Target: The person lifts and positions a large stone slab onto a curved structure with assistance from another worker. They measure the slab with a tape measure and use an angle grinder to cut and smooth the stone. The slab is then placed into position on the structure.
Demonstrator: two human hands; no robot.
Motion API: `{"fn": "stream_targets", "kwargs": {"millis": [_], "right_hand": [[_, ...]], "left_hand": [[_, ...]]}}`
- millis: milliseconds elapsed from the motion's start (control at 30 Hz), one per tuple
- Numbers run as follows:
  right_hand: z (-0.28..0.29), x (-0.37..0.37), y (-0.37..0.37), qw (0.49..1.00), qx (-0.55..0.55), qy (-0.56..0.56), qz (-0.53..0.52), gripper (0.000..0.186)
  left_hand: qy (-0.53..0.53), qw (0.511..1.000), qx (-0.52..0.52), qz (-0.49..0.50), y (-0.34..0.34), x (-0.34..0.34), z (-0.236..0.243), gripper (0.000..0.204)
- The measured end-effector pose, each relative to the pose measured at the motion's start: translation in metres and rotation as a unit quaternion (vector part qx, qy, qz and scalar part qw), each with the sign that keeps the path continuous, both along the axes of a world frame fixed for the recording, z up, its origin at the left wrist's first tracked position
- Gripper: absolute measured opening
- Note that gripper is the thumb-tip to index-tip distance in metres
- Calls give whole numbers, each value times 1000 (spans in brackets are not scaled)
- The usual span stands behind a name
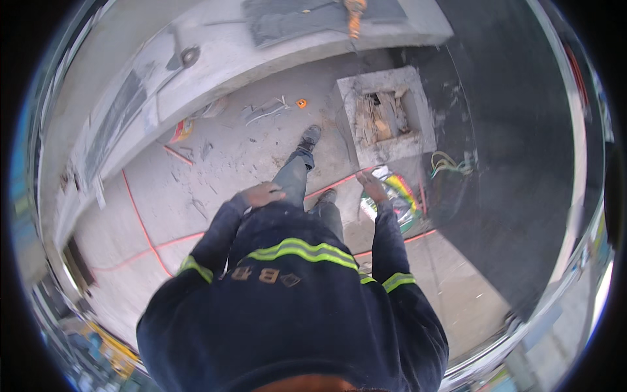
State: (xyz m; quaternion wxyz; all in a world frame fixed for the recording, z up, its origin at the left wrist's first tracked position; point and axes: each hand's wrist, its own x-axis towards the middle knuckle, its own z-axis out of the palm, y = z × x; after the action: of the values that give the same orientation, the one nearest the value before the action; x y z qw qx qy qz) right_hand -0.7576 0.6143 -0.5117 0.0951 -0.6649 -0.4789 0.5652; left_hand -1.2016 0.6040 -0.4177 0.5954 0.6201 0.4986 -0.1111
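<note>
My left hand [263, 194] rests against or just over my left thigh, its fingers stretched out and nothing in them. Out ahead of my right side, my right hand [372, 186] is held with fingers extended and holds nothing visible. Directly beside it lies a colourful printed plastic bag [403, 202] in green, white, red and yellow. Whether the hand touches the bag, I cannot tell. Beyond that hand stands a square concrete box [352, 104], open at the top, with broken wood pieces [381, 121] inside.
Red cables [139, 212] cross the concrete floor, one passing by my feet. A small orange round object [301, 103] and scraps lie ahead. A concrete ledge [228, 72] curves along the far left, with an orange tool [354, 16] on top. Thin hoses [447, 163] lie by the dark wall [522, 144].
</note>
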Motion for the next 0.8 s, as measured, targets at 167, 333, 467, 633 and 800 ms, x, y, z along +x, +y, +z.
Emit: {"fn": "stream_targets", "kwargs": {"millis": [167,333,467,633,800], "right_hand": [[-65,-58,-73,994,85,-66,12,56],[-88,-155,-204,967,-120,-129,-186,83],[-95,-215,-233,923,-217,-122,-294,89],[-95,-261,-208,908,-238,-167,-301,90],[-99,-268,-163,899,-268,-156,-310,90]], "left_hand": [[84,980,-72,168,22,-17,-27,37],[143,985,-26,88,122,-37,-225,31],[234,896,160,-341,241,-46,-441,43],[259,906,281,-181,346,-17,-585,65],[263,896,296,-200,381,36,-649,86]]}}
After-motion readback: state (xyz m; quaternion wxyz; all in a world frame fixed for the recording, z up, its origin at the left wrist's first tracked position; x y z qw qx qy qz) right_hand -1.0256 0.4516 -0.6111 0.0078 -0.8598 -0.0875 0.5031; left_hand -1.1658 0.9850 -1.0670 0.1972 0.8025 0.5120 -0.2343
